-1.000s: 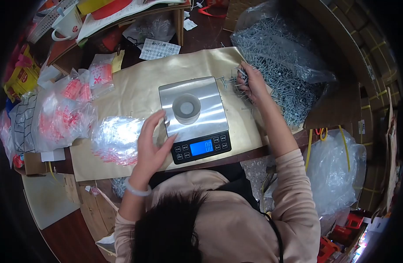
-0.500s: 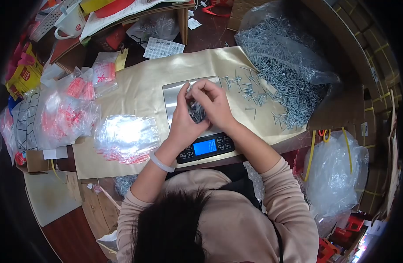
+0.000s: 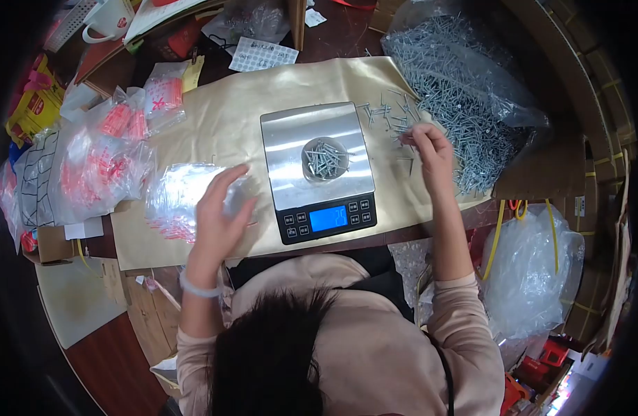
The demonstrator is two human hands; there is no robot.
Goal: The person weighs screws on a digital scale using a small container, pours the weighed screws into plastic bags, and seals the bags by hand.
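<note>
A small round clear dish (image 3: 309,175) of silver screws (image 3: 325,159) rests on the steel plate of the digital scale (image 3: 274,125). The scale's blue display is lit, its digits blurred. My left hand (image 3: 220,218) is open, thumb and fingers apart, over the right side of the flat clear zip bags (image 3: 172,194); it holds nothing. To the right of the scale, my right hand (image 3: 433,154) has its fingertips pinched together at the loose screws (image 3: 381,113). Whatever is between those fingertips is too small to make out.
A large heap of screws (image 3: 464,104) spills from a plastic bag at the back right, beside cardboard (image 3: 548,166). Filled clear bags with red print (image 3: 100,163) pile up on the left. A sheet of round labels (image 3: 263,54) lies at the back. Gold matting (image 3: 228,104) covers the table.
Both hands have parted from above the scale: left toward the zip bags, right to the loose screws. The dish of screws now sits uncovered on the scale, whose display no longer reads 0.0.
</note>
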